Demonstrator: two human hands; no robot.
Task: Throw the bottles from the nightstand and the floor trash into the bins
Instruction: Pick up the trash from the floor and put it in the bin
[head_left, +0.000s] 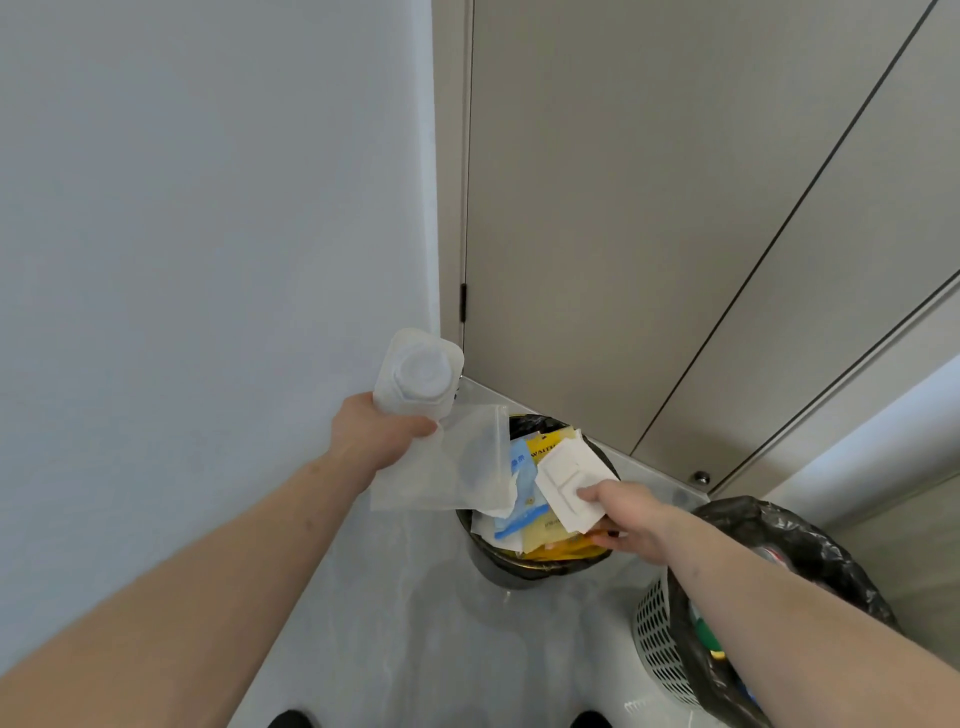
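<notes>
At mid-frame the left hand (382, 434) curls round a translucent white squarish plastic bottle (418, 374) and pinches a limp clear plastic bag (467, 462). The right hand (631, 514) pinches a stiff white moulded card tray (569, 483) over the full black-lined round bin (524, 561). All look light; the bottle seems slippery, best gripped round its body.

bottle (418, 371): translucent plastic | bin liner (795, 540): glossy black plastic | mesh bin (657, 634): perforated metal | floor (415, 623): glossy
</notes>
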